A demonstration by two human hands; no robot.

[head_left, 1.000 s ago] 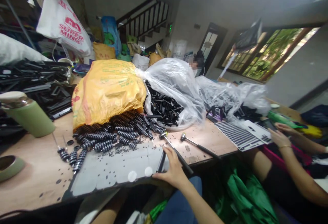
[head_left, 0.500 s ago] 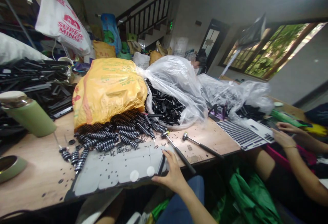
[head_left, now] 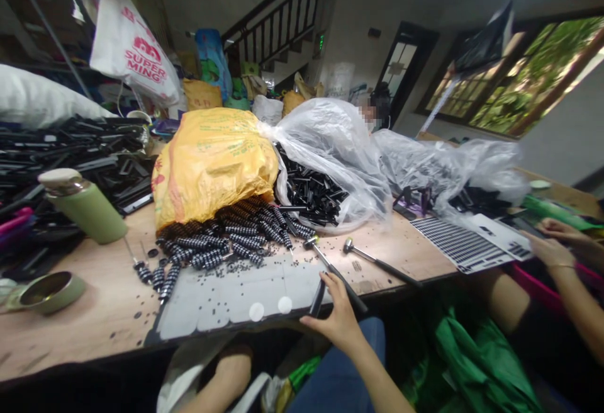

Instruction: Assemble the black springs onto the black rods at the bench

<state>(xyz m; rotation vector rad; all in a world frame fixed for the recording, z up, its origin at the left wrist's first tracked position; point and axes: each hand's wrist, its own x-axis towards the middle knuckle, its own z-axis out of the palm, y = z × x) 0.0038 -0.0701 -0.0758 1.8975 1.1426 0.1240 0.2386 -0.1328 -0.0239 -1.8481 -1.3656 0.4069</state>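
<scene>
My right hand (head_left: 337,318) is at the front edge of the table, its thumb and fingers gripping a short black bar (head_left: 318,298) from both ends. The bar stands tilted at the right end of a grey work mat (head_left: 221,299) strewn with tiny black bits. My left hand (head_left: 234,366) is low, under the table edge, and its fingers do not show. Just right of the bar lies a hammer (head_left: 337,274) with a dark handle; a second hammer (head_left: 377,260) rests farther right. Behind the mat is a pile of black-and-white ribbed rods (head_left: 207,252).
A yellow sack (head_left: 217,167) and a clear plastic bag (head_left: 377,199) of black parts stand behind. At left are a green thermos (head_left: 89,211), a cup (head_left: 56,293) and heaped black strips (head_left: 94,148). A co-worker's hands (head_left: 552,249) are near a striped sheet (head_left: 453,243).
The view has swung left, so the table things sit farther right. My left arm has come more into view at the bottom. My right hand keeps its grip on the black bar.
</scene>
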